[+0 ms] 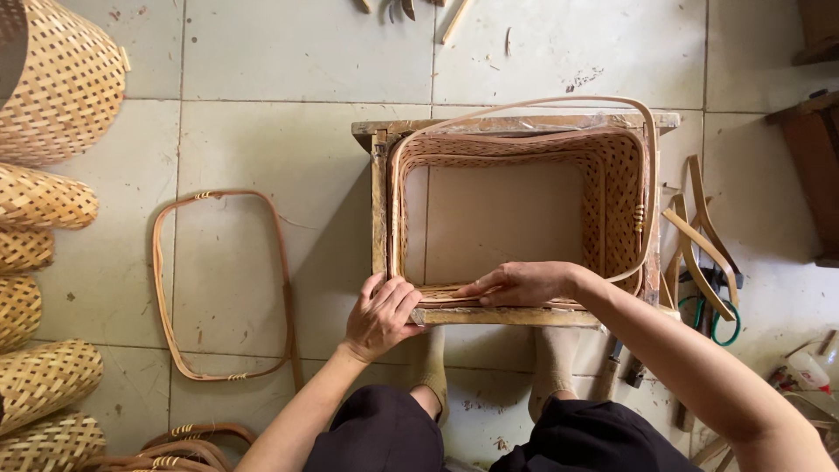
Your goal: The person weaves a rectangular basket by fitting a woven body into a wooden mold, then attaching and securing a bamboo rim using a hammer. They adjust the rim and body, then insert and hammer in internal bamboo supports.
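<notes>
Woven bamboo basket [612, 188], rectangular and bottomless, sits inside a worn wooden frame [378, 210] on the pale tiled floor [288, 52], directly ahead of the seated person's feet. Head view: a loose cane rim hoop [524, 107] rides above and around the basket's mouth, bowed clear at the far edge and dropping in along the right wall. Left hand [380, 315] lies curled over the near-left corner of the frame, fingers pressing down on it, clamped on nothing that shows. Right hand [520, 284] lies flat along the near edge, fingers together, pushing the rim strip against the weave. My judgement: to seat the rim well, keep the corner pinned with the left while the right works the strip along the edge bit by bit, so the hoop does not spring out at the far side. A spare cane hoop [223, 284] lies on the tiles to the left, well apart. Finished woven baskets [52, 87] stack along the left border. Green-handled scissors [721, 319] and bent wood strips [699, 240] lie right of the frame. One small white bottle [808, 371] with a red patch sits at the far right edge; its label is too small to make out. No signs or other packages visible.
</notes>
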